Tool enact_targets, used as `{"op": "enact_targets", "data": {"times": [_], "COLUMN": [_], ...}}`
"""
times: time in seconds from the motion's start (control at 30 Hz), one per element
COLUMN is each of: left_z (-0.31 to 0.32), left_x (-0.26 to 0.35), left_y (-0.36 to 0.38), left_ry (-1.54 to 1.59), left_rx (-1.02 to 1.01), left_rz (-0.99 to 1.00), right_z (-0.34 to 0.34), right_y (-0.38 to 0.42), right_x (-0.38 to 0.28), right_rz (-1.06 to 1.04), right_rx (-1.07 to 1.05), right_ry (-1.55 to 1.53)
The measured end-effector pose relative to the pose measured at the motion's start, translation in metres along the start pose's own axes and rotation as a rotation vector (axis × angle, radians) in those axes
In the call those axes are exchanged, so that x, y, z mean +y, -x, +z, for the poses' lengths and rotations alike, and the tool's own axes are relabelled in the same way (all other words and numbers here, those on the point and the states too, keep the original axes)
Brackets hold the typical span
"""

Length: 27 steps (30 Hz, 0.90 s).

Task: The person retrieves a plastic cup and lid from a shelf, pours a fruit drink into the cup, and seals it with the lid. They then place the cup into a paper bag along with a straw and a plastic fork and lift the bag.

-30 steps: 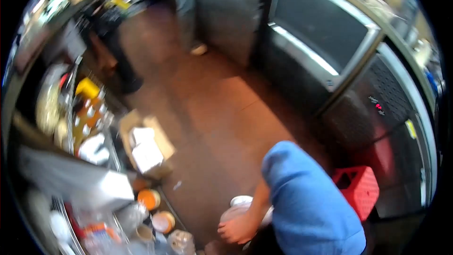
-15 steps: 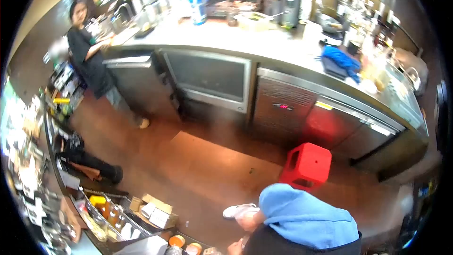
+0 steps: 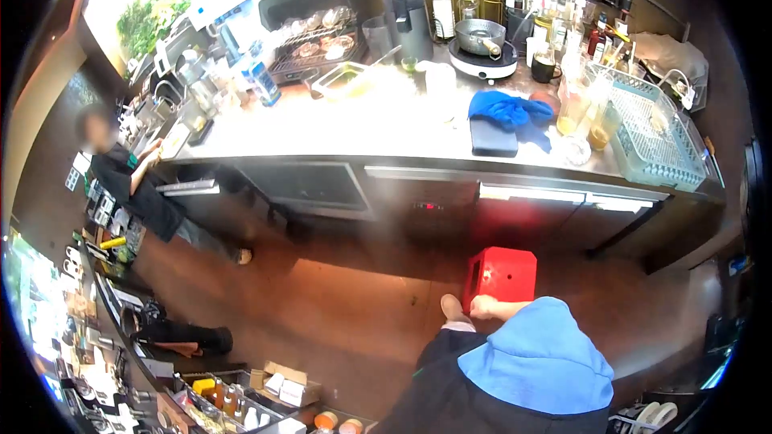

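Observation:
My right hand (image 3: 483, 307) reaches out from a light blue sleeve (image 3: 535, 362), its fingers curled in, low against the near side of a red plastic stool (image 3: 510, 269). In this view it overlaps the stool's lower edge; I cannot tell whether the fingers hold anything. My foot (image 3: 452, 305) is on the brown floor just left of the hand. Dark clothing covers my leg below it. My left hand is out of view.
Ahead runs a long counter (image 3: 418, 133) above steel fridge doors. On it stand a grill (image 3: 314, 40), a pan (image 3: 481, 36) on a round cooker, a blue cloth (image 3: 507, 108) and a dish rack (image 3: 659, 133). A person (image 3: 133, 181) stands at the left end. Crates and a cardboard box (image 3: 285, 386) lie lower left.
My view has tilted up, showing more of the countertop. My right hand has gone from low beside my body out to the red stool. The person at left remains by the counter.

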State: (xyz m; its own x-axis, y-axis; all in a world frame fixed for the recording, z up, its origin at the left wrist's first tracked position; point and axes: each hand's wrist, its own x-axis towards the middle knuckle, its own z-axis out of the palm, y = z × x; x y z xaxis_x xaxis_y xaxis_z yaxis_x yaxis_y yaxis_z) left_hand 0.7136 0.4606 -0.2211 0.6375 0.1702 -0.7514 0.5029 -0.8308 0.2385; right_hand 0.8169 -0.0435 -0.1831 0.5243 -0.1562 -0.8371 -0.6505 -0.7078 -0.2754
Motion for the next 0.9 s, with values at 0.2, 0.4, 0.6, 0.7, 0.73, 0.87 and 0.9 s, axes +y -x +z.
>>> {"op": "enact_targets", "data": {"times": [0.2,0.4,0.6,0.7,0.73,0.87,0.9], "left_z": [-0.021,-0.143,-0.238,-0.247,-0.255,-0.268,-0.269], "left_x": [0.117,0.411,0.657,0.693,0.707,0.719,0.718], "left_y": [-0.043,-0.055,-0.02,-0.079,-0.092,-0.147,-0.149], "left_ry": [0.071,0.562,0.458,0.497,0.422,0.167,0.2], "left_rx": [0.218,0.643,0.726,0.526,0.534,0.365,0.249], "left_rz": [0.022,0.649,1.289,1.397,1.456,1.685,1.695], "right_z": [-0.096,-0.247,-0.309,-0.317,-0.324,-0.338,-0.337], "right_y": [0.008,0.063,0.057,0.05,0.046,0.031,0.025], "right_x": [-0.042,-0.087,-0.082,-0.083,-0.088,-0.103,-0.101], "right_rz": [-0.629,-0.915,-0.602,-0.32,-0.216,0.142,0.21], "right_rx": [0.437,1.066,1.452,1.591,1.638,1.841,1.86], "right_ry": [-0.33,-0.457,-0.484,-0.66,-0.762,-0.548,-0.512]}}
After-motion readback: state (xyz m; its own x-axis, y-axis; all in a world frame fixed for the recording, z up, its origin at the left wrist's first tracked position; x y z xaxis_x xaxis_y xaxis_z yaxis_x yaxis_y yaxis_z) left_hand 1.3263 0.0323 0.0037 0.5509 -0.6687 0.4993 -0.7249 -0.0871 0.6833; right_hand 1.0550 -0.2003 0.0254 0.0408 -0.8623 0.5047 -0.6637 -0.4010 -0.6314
